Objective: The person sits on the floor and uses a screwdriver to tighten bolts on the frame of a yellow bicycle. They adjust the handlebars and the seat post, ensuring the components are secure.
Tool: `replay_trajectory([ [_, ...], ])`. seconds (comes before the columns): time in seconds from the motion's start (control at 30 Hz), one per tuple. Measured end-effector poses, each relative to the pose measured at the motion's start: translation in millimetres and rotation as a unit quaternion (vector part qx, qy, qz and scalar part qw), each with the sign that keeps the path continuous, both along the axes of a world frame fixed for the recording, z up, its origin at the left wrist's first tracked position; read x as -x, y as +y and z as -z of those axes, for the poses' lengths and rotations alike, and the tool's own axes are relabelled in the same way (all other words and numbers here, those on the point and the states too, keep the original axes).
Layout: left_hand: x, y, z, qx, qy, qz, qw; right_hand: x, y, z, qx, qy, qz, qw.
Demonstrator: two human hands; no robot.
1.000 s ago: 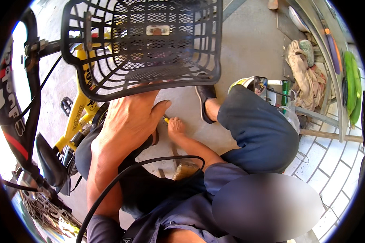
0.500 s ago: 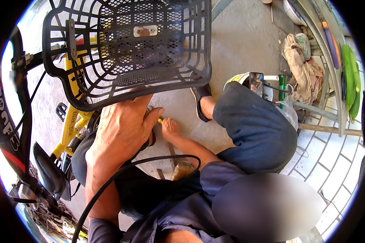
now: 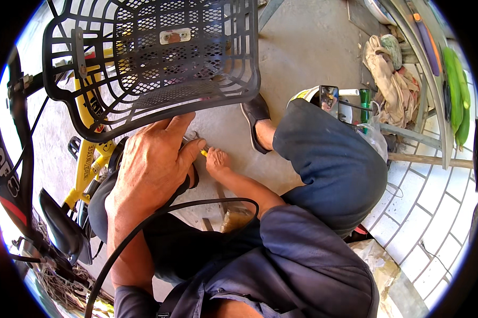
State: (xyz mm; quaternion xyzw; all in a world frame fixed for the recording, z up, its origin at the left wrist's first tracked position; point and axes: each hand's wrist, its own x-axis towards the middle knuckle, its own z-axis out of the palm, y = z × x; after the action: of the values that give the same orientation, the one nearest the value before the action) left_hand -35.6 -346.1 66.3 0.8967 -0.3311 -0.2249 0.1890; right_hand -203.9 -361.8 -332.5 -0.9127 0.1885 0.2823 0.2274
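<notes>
My left hand (image 3: 153, 160) is below the near rim of the black plastic basket (image 3: 164, 117), with its back upward. Its thumb and forefinger stand apart. The other fingers are partly hidden, and whether the forefinger touches the rim is unclear. My right hand (image 3: 217, 163) is lower, just right of the left thumb, closed around a small yellow-handled tool (image 3: 203, 152) whose kind I cannot make out. A bit of bright metal (image 3: 190, 135) shows between the left thumb and forefinger. The basket is beside a yellow bicycle frame (image 3: 84, 170).
Black bicycle parts (image 3: 58, 228) fill the left side. A black cable (image 3: 143, 227) arcs over my lap. To the right are a phone (image 3: 329, 99), a green bottle (image 3: 364, 103), crumpled cloth (image 3: 388, 79) and long green vegetables (image 3: 455, 90). A wooden piece (image 3: 236, 219) lies by my leg.
The whole view has shifted, so the basket appears farther left and higher. My left thumb and forefinger look more apart, with more metal showing between them. The right hand keeps the yellow-handled tool.
</notes>
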Motion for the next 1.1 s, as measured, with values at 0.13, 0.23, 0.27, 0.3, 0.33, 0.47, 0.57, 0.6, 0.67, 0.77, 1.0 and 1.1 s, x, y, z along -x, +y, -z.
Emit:
replay_trajectory([
  [0.13, -0.1, -0.7, -2.6, 0.003, 0.01, -0.001, 1.0, 1.6, -2.3, 5.5, -0.011, -0.043, 0.019, 0.999],
  [0.23, 0.3, 0.1, -6.5, -0.009, 0.018, -0.002, 1.0, 2.6, -7.4, 3.4, -0.066, -0.064, 0.048, 0.995],
  [0.27, 1.2, 1.5, -3.0, 0.006, 0.017, -0.001, 1.0, -3.3, -13.1, -5.3, -0.097, -0.044, 0.06, 0.993],
  [0.3, 1.9, 0.9, -2.0, 0.021, 0.016, 0.004, 1.0, -10.3, -18.6, -15.7, -0.126, -0.024, 0.076, 0.989],
  [0.33, 2.6, 0.4, -0.6, 0.037, 0.015, 0.009, 0.999, -17.6, -21.9, -26.6, -0.146, 0.019, 0.1, 0.984],
  [0.47, 6.4, 4.6, -4.4, 0.036, -0.004, 0.011, 0.999, -44.1, -26.0, -55.5, -0.208, 0.113, 0.147, 0.961],
  [0.57, 10.2, 9.6, -10.9, 0.035, 0.002, 0.005, 0.999, -48.3, -27.4, -66.2, -0.245, 0.106, 0.188, 0.945],
  [0.6, 10.4, 12.7, -11.9, 0.037, -0.003, -0.002, 0.999, -54.3, -28.7, -71.5, -0.259, 0.097, 0.199, 0.94],
  [0.67, 10.4, 19.4, -6.1, 0.024, -0.003, -0.015, 1.0, -60.2, -33.9, -83.5, -0.269, 0.046, 0.252, 0.929],
  [0.77, 17.7, 28.1, -5.8, 0.038, -0.018, -0.02, 0.999, -68.7, -54.8, -113.9, -0.296, -0.013, 0.362, 0.884],
  [1.0, 54.8, 68.7, -19.2, 0.071, -0.074, -0.027, 0.994, -86.8, -123.4, -208.1, -0.421, -0.182, 0.57, 0.681],
  [1.1, 71.9, 94.9, -35.9, 0.061, -0.07, -0.058, 0.994, -79.9, -133.2, -275.7, -0.417, -0.28, 0.587, 0.635],
])
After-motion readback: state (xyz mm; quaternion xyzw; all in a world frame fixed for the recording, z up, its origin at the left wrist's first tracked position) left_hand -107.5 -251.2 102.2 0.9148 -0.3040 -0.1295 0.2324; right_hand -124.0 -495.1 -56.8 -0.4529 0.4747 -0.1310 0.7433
